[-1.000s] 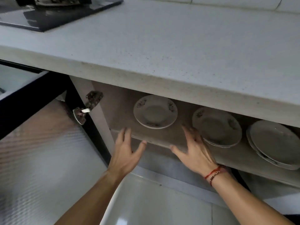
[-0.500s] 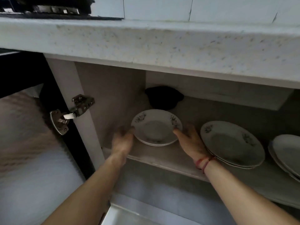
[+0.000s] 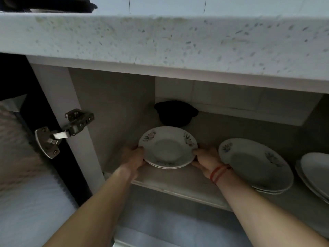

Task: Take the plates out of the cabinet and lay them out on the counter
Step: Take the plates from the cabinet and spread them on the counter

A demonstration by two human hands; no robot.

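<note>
Both hands are on the first pickup: at the centre of the frame the left hand (image 3: 133, 156) and right hand (image 3: 207, 157) grip opposite rims of the small plate stack (image 3: 168, 148), which is inside the cabinet at shelf (image 3: 178, 180) level. The next move probably calls for a level lift out and up past the overhanging tabletop (image 3: 160, 38). The fingers under the rims are hidden, I cannot tell whether the stack has left the shelf, and the far-right stack (image 3: 315, 170) is cut off by the frame edge.

A thick, speckled white counter (image 3: 160, 41) edge runs across the top, with white wall tiles (image 3: 169, 4) behind it. Below it the cabinet (image 3: 110, 104) stands open and dim inside, with a pale shelf (image 3: 178, 182). A metal hinge (image 3: 71, 129) joins its side panel to the door (image 3: 17, 166) at left.
</note>
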